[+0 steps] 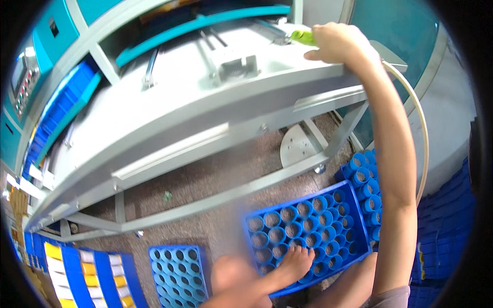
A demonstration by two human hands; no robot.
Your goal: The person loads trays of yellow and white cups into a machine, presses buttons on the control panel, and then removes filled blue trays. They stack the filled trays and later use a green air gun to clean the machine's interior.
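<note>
Above the right part of the white worktop (133, 105), my right hand (339, 43) is closed around a green air blow gun (303, 37). A cream hose (422, 128) curves down beside my right forearm. My left hand (295, 266) reaches low over a blue crate (362, 226) of upright blue tubes (277, 234), its fingertips slightly apart at the tube rims. Nothing shows held in it, though its underside is hidden. The tubes look filled with grey material. A metal fixture (239, 68) stands on the worktop near its front edge, left of my right hand.
A second blue crate (177, 277) of tubes stands on the floor at left, beside blue trays (74, 272) with white and yellow pieces. More blue tubes (370, 190) stand under my right arm. A grey frame (215, 205) runs below the worktop. A control panel (23, 82) is far left.
</note>
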